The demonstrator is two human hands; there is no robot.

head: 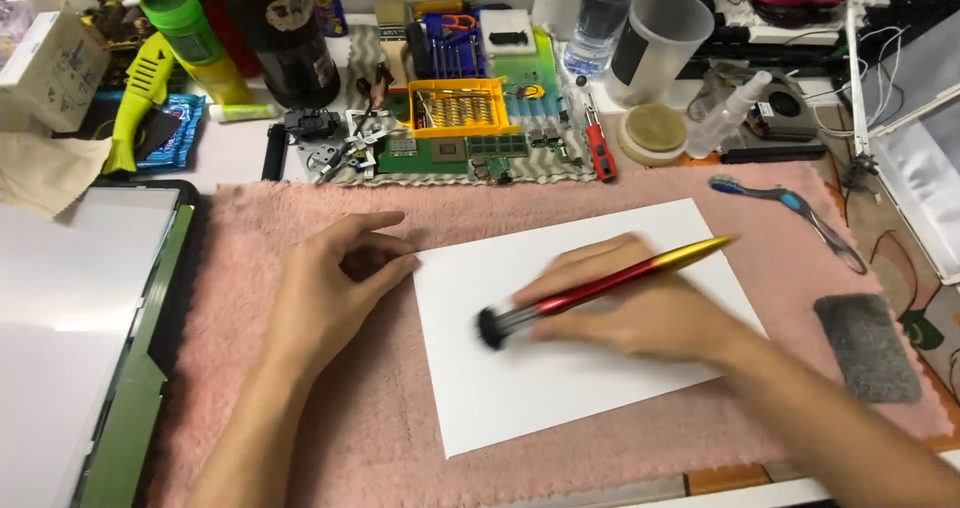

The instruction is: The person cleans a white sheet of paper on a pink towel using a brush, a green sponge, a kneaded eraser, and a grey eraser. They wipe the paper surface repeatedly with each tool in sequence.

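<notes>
Right hand (640, 313), blurred, gripped a red-and-gold brush (600, 288), dark bristles touching the white sheet (540, 368). Left hand (335, 288), loosely curled and holding nothing, pressed the sheet's left edge. Sheet lay mid pink towel (300, 438), bare towel along its near side. Toothbrush (790, 218) and grey pad (868, 348) lay right; tools crowded the far edge.

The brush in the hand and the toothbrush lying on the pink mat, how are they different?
The brush is red fading to gold with a dark round tuft; the toothbrush is blue and grey. The brush is held in the right hand over the white paper, blurred; the toothbrush lies untouched on the pink mat, sharp. Both are long and thin, and both lie slanted.
</notes>
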